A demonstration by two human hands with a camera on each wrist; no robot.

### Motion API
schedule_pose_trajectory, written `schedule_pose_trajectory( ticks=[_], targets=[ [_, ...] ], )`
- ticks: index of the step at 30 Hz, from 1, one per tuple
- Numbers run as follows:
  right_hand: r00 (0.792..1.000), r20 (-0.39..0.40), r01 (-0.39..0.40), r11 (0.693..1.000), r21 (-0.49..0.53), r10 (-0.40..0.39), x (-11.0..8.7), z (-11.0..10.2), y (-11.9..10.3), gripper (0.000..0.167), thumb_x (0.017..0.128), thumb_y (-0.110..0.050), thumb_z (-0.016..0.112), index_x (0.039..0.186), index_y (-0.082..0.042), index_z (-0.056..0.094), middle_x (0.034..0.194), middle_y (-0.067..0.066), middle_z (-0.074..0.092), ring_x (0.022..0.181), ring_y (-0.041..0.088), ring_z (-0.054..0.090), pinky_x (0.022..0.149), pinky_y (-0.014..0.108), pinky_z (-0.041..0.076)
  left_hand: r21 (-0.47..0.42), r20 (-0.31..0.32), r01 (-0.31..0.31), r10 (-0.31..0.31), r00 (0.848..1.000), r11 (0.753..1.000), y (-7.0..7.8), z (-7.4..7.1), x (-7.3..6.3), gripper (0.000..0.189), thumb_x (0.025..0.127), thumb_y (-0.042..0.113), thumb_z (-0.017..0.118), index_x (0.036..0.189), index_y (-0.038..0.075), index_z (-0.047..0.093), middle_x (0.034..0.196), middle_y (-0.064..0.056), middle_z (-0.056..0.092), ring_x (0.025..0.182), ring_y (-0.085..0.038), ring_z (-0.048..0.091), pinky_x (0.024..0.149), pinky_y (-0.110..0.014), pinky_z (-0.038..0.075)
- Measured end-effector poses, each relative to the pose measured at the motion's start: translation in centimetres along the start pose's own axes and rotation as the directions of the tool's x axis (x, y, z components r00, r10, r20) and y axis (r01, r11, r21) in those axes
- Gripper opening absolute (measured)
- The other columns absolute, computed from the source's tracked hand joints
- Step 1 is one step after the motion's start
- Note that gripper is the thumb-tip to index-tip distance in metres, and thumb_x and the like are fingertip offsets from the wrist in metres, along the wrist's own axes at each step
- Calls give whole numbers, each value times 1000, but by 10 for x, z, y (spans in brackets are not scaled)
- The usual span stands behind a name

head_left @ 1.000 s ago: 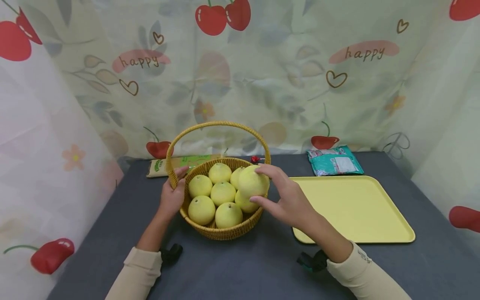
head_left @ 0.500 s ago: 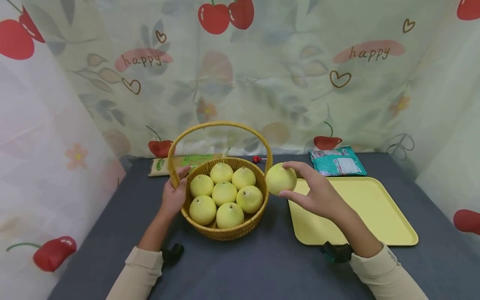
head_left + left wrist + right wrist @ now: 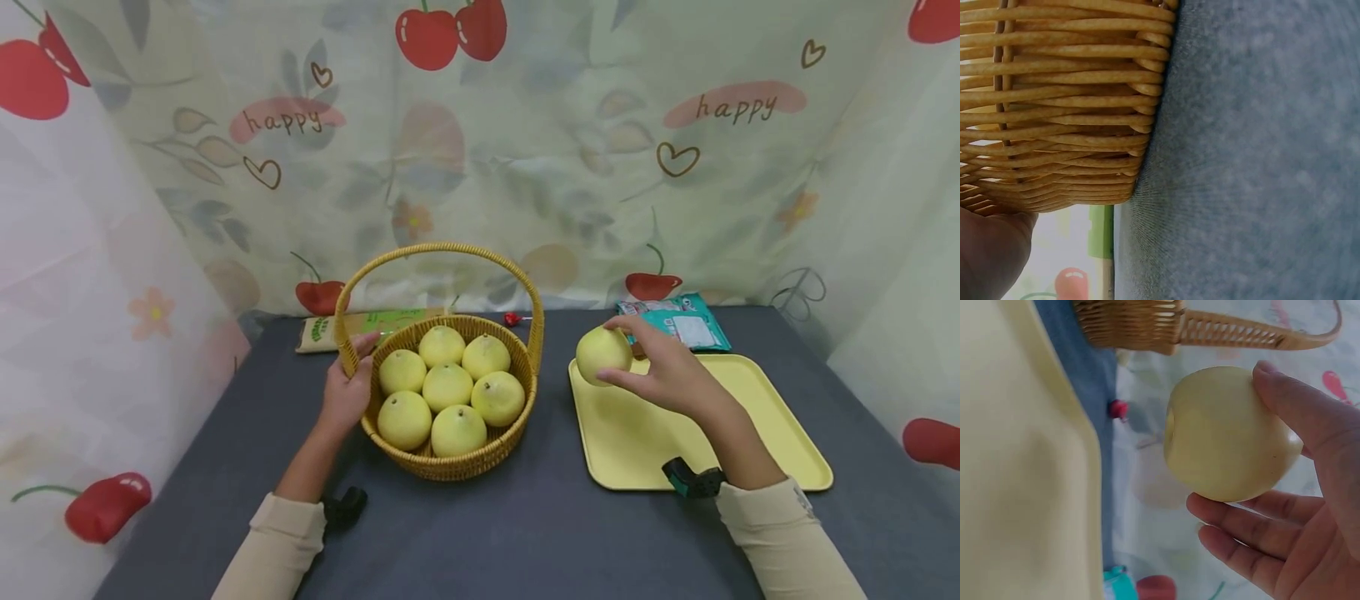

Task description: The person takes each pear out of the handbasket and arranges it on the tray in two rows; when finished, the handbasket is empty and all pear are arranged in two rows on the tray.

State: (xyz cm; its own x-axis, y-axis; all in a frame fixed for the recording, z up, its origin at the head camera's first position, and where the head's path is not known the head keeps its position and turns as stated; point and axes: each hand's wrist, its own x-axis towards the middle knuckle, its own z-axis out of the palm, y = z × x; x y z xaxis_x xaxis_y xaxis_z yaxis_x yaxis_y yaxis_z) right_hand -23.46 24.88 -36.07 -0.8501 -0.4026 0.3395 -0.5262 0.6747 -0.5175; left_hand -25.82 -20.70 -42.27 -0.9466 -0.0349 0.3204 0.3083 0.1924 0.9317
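Note:
My right hand (image 3: 671, 371) holds a pale yellow-green round fruit (image 3: 603, 356) between thumb and fingers, over the tray's back left corner. In the right wrist view, the fruit (image 3: 1229, 437) has a dimple at one end, and the tray's rim is off to its left. My left hand (image 3: 348, 396) grips the left side of the wicker basket (image 3: 450, 471) at the foot of its arched handle. Several like fruits (image 3: 447, 387) lie inside the basket. In the left wrist view, a thumb (image 3: 997, 247) presses against the woven wall (image 3: 1066, 119).
A yellow rectangular tray (image 3: 637, 446) lies right of the basket on the dark grey cloth (image 3: 480, 542). Behind the tray is a teal packet (image 3: 693, 325). A green and tan packet (image 3: 318, 335) and a small red item (image 3: 512, 318) are behind the basket. Printed curtains surround the table.
My right hand has lifted the fruit from the basket's right side and carried it rightward, past the rim, to the tray. My left hand stays on the basket.

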Motion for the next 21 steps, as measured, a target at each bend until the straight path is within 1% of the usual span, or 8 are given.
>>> schedule_pose_trajectory(
  ticks=[2, 5, 11, 13, 16, 18, 20, 21],
  targets=[
    [1000, 8, -9, 1000, -4, 9, 1, 5, 8, 63, 88, -41, 78, 138, -16, 48, 128, 8, 59, 101, 29, 65, 82, 51, 50, -5, -3, -9, 9, 1000, 1000, 0, 0, 1, 39, 107, 3, 43, 145, -4, 49, 149, -21, 45, 142, -29, 37, 115, -46, 24],
    [1000, 13, -21, 1000, -16, 21, 1, 14, 18, 62, 89, -40, 78, 137, -14, 48, 127, 8, 57, 103, 29, 61, 84, 50, 49, -10, -8, -18, 18, 1000, 1000, -1, 1, 1, 38, 106, 0, 43, 143, -5, 50, 148, -22, 47, 141, -29, 39, 114, -47, 25],
    [999, 9, -42, 999, -33, 42, 3, 31, 29, 60, 86, -33, 82, 133, -12, 50, 120, 9, 59, 95, 28, 56, 79, 46, 48, 1, -5, -33, 33, 999, 999, 0, 0, 1, 37, 106, 0, 44, 142, -6, 50, 147, -22, 47, 141, -30, 39, 113, -47, 26],
    [999, 5, -45, 999, -20, 45, 4, 35, 30, 62, 84, -29, 83, 133, -9, 49, 121, 12, 59, 95, 29, 56, 79, 47, 48, 2, -4, -35, 36, 999, 999, 0, 0, 1, 37, 106, 0, 44, 142, -6, 50, 146, -22, 47, 141, -30, 39, 113, -47, 26],
    [999, 4, -52, 999, -6, 52, 5, 41, 32, 70, 83, -25, 84, 138, -5, 46, 130, 16, 55, 106, 32, 55, 86, 51, 48, 2, -1, -32, 32, 999, 999, 0, 0, 1, 38, 106, 0, 43, 143, -6, 49, 147, -22, 46, 141, -30, 39, 113, -47, 26],
    [998, 0, -57, 998, -7, 57, 5, 43, 34, 74, 83, -24, 83, 143, -4, 44, 136, 17, 51, 114, 34, 52, 90, 54, 46, 3, -1, -29, 29, 1000, 1000, 0, 0, 1, 38, 106, -1, 44, 143, -6, 49, 147, -22, 46, 140, -30, 39, 113, -47, 27],
    [998, -9, -59, 998, -18, 59, 5, 44, 35, 74, 84, -23, 83, 144, -4, 45, 136, 19, 50, 116, 34, 50, 90, 55, 45, 2, 0, -29, 29, 1000, 1000, 0, 0, 1, 38, 106, -1, 43, 143, -7, 49, 146, -22, 46, 140, -30, 39, 113, -47, 27],
    [998, -12, -61, 998, -26, 61, 5, 44, 36, 72, 84, -23, 83, 143, -5, 46, 134, 19, 50, 115, 34, 50, 89, 55, 45, 0, -1, -30, 30, 1000, 1000, 0, 0, 1, 38, 106, -1, 43, 143, -6, 49, 146, -22, 47, 140, -30, 40, 113, -47, 27]
  ],
)
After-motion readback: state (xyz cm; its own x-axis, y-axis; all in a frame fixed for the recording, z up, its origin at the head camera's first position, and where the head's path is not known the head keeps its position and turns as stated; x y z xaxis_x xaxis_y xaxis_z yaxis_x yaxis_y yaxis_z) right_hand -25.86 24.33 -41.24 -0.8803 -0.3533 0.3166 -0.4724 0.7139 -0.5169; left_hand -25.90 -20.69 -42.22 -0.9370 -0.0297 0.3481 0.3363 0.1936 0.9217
